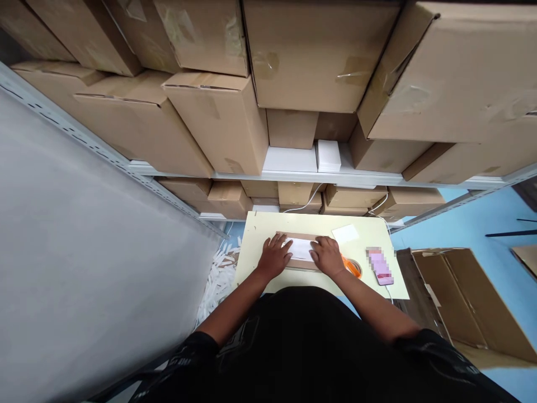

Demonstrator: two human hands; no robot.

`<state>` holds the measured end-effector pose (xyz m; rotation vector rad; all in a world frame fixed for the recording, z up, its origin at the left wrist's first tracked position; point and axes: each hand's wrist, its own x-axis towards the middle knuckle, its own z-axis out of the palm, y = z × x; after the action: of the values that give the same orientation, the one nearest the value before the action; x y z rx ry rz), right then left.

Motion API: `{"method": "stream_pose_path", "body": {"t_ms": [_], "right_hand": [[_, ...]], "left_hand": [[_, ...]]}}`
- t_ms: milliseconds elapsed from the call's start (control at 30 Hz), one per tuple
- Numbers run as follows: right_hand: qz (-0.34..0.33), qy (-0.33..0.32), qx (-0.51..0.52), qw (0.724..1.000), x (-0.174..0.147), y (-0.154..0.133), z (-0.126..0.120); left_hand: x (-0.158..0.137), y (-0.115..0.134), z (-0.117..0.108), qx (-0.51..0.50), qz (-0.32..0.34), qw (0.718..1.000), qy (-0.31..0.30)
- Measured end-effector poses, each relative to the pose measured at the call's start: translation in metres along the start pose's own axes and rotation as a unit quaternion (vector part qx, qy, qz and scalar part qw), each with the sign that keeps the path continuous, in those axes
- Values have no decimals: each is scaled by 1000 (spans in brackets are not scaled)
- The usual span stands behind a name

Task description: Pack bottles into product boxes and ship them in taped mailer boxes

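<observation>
Box [298, 265]: flat, oblong, matte brown cardboard, lying around the middle of the table [255, 224], its long sides roughly parallel to the far edge.
Sheet [300, 250]: smooth white paper, spread along the box's upper face between the two hands.
Left hand [275, 256]: bare, grip open, fingers laid over the box's left end, fingertips by the sheet.
Right hand [327, 255]: bare, grip open, fingers resting on the box's right end, at the sheet's other side.
Tape dispenser [351, 266]: glossy orange with a rounded roll, just beside the right wrist, toward the table's right half.
Card [345, 233]: thin white rectangle, near the far edge, right of the box.
Phone [380, 266]: slim slab with rounded corners, pinkish screen, near the right edge, a white cable [389, 292] below it.
Tabletop: pale yellow, flat, straight-edged.
Floor: white paper strips [218, 282] heaped beyond the left edge; open carton [470, 296] of ribless brown board beyond the right.
Shelf [201, 175]: pale metal, stacked with taped cardboard cartons [300, 56].
</observation>
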<state>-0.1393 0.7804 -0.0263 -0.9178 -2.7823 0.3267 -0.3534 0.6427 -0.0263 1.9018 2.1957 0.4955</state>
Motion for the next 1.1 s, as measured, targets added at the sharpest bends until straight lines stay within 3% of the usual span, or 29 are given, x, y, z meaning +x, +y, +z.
{"method": "stream_pose_path", "body": {"t_ms": [100,200,300,400,467,633,833,1100], "right_hand": [[43,20,42,998,-7,-3,-1],[170,86,136,972,-23,-6,-4],[335,86,280,895,-43,-10,-4],[402,44,392,826,-54,-17,1],[407,54,418,811,-56,-20,6],[409,55,431,802,-55,-15,14],[380,6,464,800,-52,5,-5],[223,-35,504,834,-33,47,-29]], "left_hand": [[-4,-6,-3,-86,-14,996,11],[-15,-17,-9,-189,-86,977,57],[-27,-28,-6,-333,-211,918,49],[-35,-31,4,-484,-243,840,-36],[-37,-27,9,-523,-232,819,-46],[-40,-11,11,-504,-266,822,-14],[-50,24,-1,-485,-293,823,49],[-58,89,-13,-461,-381,785,163]]}}
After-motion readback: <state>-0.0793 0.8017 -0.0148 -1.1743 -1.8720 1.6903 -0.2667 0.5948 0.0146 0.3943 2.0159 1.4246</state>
